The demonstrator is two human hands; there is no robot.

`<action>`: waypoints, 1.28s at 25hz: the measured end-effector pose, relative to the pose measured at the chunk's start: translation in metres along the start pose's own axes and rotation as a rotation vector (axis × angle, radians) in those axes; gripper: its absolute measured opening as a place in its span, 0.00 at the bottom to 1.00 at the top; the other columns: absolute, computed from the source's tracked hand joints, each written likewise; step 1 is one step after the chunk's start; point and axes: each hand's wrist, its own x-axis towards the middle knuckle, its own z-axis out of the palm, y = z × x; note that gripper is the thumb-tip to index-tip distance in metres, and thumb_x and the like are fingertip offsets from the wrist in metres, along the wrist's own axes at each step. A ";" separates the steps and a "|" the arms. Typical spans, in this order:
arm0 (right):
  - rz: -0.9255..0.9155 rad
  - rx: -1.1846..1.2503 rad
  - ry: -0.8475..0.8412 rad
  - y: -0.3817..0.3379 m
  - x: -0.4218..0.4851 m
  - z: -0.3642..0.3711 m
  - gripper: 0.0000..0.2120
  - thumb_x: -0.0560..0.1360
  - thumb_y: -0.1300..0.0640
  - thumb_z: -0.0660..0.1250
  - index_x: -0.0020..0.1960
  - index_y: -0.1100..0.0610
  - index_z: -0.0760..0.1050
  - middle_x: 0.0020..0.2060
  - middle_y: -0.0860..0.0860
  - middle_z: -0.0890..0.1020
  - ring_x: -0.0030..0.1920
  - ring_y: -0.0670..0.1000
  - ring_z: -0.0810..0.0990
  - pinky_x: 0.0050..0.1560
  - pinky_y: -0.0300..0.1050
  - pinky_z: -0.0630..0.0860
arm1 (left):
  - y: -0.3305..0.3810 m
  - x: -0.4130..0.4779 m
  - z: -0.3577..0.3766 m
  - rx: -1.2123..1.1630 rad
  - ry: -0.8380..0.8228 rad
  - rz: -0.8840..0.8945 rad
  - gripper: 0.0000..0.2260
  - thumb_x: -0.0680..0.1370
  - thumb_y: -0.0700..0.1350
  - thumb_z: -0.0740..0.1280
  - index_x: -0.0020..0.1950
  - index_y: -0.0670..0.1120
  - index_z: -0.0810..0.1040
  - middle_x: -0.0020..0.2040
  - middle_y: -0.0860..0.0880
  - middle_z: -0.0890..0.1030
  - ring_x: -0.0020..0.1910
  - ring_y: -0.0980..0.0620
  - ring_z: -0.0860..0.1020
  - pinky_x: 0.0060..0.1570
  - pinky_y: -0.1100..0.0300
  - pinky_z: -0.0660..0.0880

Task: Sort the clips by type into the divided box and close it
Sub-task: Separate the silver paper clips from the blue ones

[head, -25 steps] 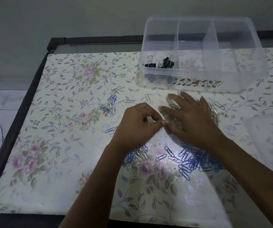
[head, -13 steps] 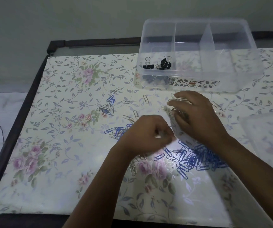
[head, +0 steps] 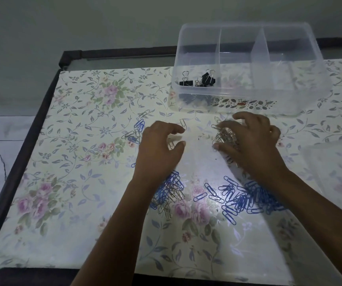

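Binder clips are sitting in the left compartment of the divided box at upper right, the other two looking bare. Mid-frame, the right hand is clutching a bunch of silver clips in its grip; the left hand is hovering loosely curved, holding nothing. Blue clips are lying unsorted on the desk, box unlidded

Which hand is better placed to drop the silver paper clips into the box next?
Right, probably: the right hand curls round the silver clips just in front of the box; the left hand holds nothing.
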 end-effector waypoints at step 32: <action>-0.270 -0.153 -0.037 -0.048 0.007 0.021 0.22 0.69 0.53 0.51 0.49 0.61 0.80 0.56 0.58 0.80 0.60 0.62 0.75 0.57 0.74 0.61 | -0.012 0.005 -0.013 -0.053 -0.030 -0.419 0.25 0.65 0.39 0.76 0.59 0.48 0.73 0.52 0.50 0.74 0.49 0.56 0.71 0.37 0.73 0.63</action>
